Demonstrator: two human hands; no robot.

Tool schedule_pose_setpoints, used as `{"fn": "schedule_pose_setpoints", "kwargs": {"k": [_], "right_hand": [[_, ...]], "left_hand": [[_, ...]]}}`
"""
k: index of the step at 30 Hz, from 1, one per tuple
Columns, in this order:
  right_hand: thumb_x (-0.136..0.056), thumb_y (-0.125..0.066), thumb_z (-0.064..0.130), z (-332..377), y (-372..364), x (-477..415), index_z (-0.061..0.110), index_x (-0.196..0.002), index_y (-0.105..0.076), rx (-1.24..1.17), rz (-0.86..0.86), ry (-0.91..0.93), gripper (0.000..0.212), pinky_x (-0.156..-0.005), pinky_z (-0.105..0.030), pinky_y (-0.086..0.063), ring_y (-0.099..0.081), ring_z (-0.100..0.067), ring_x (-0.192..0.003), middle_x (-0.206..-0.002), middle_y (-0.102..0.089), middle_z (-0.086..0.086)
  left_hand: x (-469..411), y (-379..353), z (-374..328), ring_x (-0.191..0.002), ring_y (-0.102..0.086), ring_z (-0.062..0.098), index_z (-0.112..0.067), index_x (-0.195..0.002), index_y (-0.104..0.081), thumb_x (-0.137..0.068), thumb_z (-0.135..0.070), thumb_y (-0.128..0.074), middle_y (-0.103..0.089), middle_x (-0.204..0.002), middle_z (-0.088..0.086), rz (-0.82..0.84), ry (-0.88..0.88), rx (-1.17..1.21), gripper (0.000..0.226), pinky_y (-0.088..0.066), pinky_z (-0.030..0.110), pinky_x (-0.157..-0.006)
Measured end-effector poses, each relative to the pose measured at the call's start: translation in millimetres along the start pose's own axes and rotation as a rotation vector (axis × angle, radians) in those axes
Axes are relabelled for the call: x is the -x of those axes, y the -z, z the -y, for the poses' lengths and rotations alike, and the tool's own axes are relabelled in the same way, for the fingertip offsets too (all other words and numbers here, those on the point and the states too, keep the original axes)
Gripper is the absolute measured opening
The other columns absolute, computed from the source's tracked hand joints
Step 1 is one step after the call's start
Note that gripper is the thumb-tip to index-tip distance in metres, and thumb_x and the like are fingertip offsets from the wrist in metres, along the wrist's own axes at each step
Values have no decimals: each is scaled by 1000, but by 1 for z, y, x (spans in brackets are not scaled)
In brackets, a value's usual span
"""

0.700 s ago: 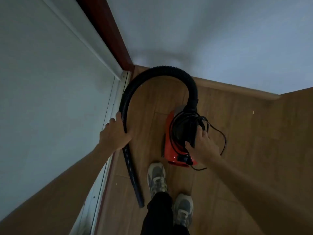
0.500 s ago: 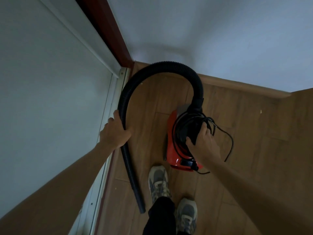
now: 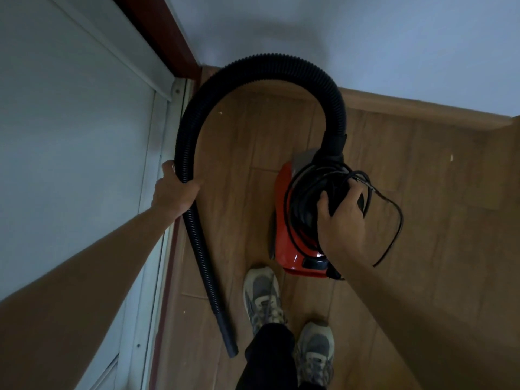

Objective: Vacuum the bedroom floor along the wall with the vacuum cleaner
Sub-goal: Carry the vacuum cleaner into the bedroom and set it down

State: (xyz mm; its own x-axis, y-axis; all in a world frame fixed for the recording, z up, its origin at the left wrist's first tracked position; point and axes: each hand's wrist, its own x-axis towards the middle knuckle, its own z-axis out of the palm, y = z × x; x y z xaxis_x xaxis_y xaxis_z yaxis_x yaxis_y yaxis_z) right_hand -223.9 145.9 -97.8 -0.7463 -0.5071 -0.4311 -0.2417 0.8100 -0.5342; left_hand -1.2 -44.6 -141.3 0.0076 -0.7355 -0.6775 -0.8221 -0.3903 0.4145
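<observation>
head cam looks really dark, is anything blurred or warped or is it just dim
Head view: dim, bluish light, with a soft shadow on the wall above the hose; wide-angle bending shows in the skirting board and door frame; the left hand, right hand, vacuum cleaner and cord stay fairly sharp; both forearms are murky at the frame edges.

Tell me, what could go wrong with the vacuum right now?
The power cord is bundled on the red vacuum cleaner under the right hand, with a loose loop dangling. It might snag or trip the shoes close by. Also, the left hand holds the hose mid-length, so the nozzle end could swing and bump the wall.
</observation>
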Motion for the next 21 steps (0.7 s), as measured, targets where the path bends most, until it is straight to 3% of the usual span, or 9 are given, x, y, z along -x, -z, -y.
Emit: {"fn": "schedule_pose_setpoints", "kwargs": {"k": [2, 4, 10, 14, 18, 21], "right_hand": [[-102, -47, 36, 0, -3, 0, 14, -143, -31, -59, -11, -31, 49, -65, -36, -55, -64, -21, -85, -103, -60, 0], [-103, -47, 36, 0, -6, 0, 14, -142, -32, -101, -22, -34, 48, -63, -30, -52, -62, -15, -81, -101, -58, 3], [-104, -42, 36, -2, 0, -2, 15, -142, -28, -133, 69, -24, 46, -45, -39, -57, -65, -24, -49, -74, -65, -14], [-104, -43, 35, 1, 3, 0, 13, -142, -28, -135, 63, -26, 47, -45, -39, -57, -65, -25, -52, -77, -65, -12], [-103, -43, 36, 3, 3, 1, 13, -143, -30, -126, 34, -35, 48, -68, -40, -59, -64, -16, -73, -88, -58, 5], [-103, -43, 38, 7, 6, 7, 15, -143, -29, -104, 51, -58, 48, -69, -42, -59, -64, -20, -73, -83, -48, 13]], "left_hand": [[-5, -2, 0, -89, -59, 22, -20, -149, -26, -91, -35, -63, -55, -109, 4, -14, 18, 29, 70, -46, 28, -66], [-9, -3, 2, -88, -59, 22, -19, -147, -30, -91, -31, -63, -56, -108, 5, -23, 23, 34, 66, -47, 29, -65], [0, -9, 17, -74, -61, 20, -18, -136, -37, -88, -4, -62, -64, -101, 11, -166, -133, 19, 56, -54, 33, -60], [15, -12, 23, -68, -56, 2, -21, -139, -35, -94, -3, -60, -62, -103, 5, -176, -199, 117, 54, -49, 22, -55], [29, -7, 24, -76, -57, -9, -22, -145, -32, -96, -8, -60, -59, -110, -1, -141, -269, 174, 58, -51, 16, -64], [41, -3, 21, -71, -56, -19, -22, -148, -30, -97, -10, -58, -58, -106, -4, -125, -306, 182, 59, -47, 5, -55]]}}
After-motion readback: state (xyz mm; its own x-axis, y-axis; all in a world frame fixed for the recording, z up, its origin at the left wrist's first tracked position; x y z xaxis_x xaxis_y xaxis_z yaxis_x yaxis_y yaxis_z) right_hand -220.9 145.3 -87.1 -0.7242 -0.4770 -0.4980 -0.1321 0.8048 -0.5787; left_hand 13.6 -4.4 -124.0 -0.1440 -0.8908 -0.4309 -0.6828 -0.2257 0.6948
